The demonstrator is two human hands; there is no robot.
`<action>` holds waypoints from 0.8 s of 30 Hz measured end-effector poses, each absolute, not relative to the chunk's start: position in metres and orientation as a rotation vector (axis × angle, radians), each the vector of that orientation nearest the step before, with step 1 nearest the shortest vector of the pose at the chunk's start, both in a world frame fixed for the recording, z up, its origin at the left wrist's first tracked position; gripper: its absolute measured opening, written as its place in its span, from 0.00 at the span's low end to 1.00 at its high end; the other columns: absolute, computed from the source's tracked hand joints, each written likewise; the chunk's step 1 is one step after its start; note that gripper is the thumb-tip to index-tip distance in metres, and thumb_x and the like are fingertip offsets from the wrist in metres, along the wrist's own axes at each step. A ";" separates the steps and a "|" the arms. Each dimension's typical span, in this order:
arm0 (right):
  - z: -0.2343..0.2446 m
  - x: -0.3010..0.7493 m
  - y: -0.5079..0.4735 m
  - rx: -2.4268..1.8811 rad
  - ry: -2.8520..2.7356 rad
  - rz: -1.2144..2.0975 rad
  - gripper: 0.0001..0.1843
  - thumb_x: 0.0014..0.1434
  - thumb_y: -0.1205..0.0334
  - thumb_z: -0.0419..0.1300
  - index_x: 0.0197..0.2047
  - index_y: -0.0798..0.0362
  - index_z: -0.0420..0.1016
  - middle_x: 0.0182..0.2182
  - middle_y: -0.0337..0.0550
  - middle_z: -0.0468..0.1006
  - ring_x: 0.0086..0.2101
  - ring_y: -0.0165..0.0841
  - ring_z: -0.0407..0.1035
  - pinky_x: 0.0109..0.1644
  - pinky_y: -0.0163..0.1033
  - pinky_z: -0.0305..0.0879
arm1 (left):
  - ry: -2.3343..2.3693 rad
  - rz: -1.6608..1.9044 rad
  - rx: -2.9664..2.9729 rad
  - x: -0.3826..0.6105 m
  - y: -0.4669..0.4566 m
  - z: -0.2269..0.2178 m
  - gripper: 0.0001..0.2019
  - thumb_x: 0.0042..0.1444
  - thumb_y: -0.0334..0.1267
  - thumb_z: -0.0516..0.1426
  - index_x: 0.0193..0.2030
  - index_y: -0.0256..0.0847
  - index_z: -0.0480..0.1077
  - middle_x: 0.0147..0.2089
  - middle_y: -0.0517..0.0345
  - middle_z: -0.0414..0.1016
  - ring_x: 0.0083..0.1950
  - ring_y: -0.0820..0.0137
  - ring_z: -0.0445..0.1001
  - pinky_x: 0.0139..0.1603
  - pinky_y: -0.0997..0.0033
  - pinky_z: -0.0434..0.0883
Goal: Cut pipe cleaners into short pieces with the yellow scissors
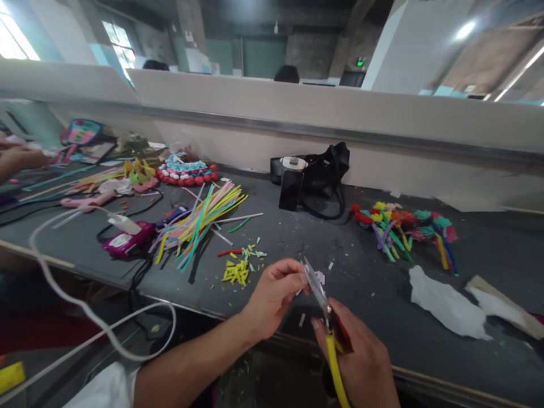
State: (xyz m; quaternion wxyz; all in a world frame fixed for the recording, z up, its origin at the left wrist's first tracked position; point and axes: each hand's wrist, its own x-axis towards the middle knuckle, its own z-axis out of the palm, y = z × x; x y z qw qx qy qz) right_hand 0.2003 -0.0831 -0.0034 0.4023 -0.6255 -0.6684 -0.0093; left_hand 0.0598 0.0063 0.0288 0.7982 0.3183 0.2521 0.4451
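My right hand (pixel 361 360) is closed round the yellow and red handles of a pair of scissors (pixel 318 292), blades pointing up and away over the dark table (pixel 340 255). My left hand (pixel 272 294) pinches a small pale strip (pixel 319 277) right at the blades. Small pale offcuts lie on the table under the hands. A heap of yellow and green cut bits (pixel 238 271) sits just left of my left hand.
A bundle of coloured strips (pixel 199 221) and a pink device (pixel 127 241) with cables lie at left. Finished coloured flowers (pixel 403 226) lie at right, white paper scraps (pixel 446 306) nearer. A black bag and phone (pixel 312 178) stand by the back wall. Another person's hand (pixel 17 158) shows far left.
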 end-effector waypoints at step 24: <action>-0.004 0.200 -0.088 -1.604 -1.708 0.103 0.15 0.62 0.55 0.55 0.46 0.53 0.75 0.33 0.43 0.81 0.30 0.32 0.76 0.34 0.30 0.70 | 0.510 0.979 0.728 0.059 0.006 0.029 0.04 0.46 0.31 0.64 0.27 0.36 0.73 0.25 0.60 0.73 0.27 0.76 0.69 0.32 0.76 0.64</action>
